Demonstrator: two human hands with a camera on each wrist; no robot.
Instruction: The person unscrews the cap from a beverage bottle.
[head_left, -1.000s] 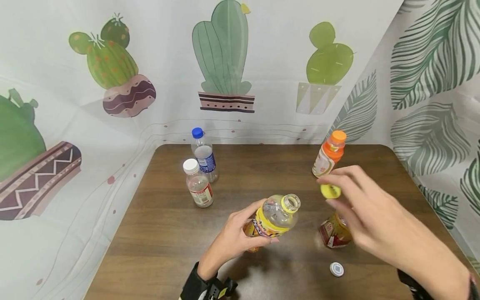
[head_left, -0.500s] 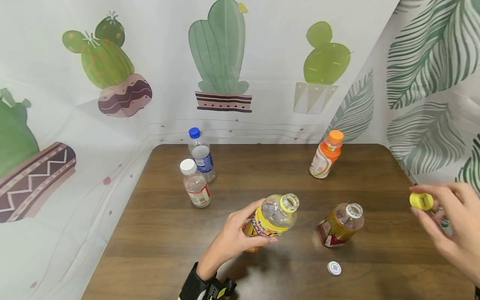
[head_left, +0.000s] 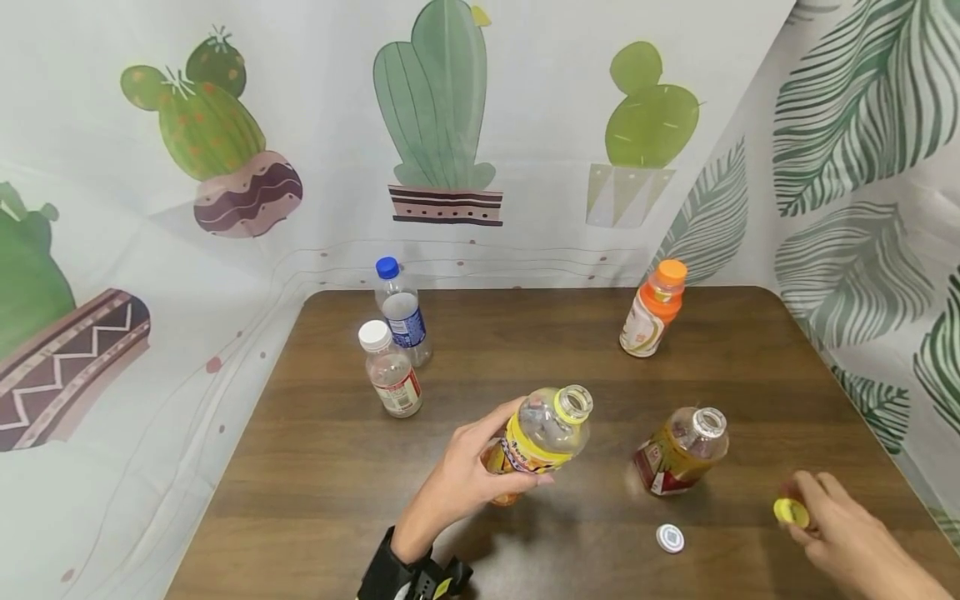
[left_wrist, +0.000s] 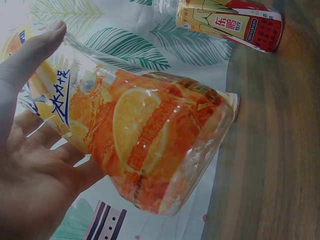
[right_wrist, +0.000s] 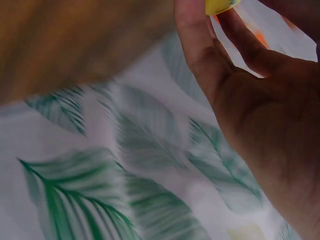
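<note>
A clear bottle with a yellow-and-orange label and no cap leans to the right in my left hand. In the left wrist view, thumb and fingers wrap its label, and its lower end shows orange-slice print. My right hand pinches a yellow bottle cap low over the right side of the table; the right wrist view shows only the cap's edge between the fingertips. Between the hands stands an uncapped bottle with a red-and-yellow label. Near it lies a white cap.
At the back left stand a blue-capped bottle and a white-capped bottle, close together. An orange-capped bottle is at the back right. The brown wooden table ends against a patterned cloth.
My right hand has carried the yellow cap away from the held bottle, first to the right, then down and back leftward towards the table. The left hand and its bottle have barely moved.
</note>
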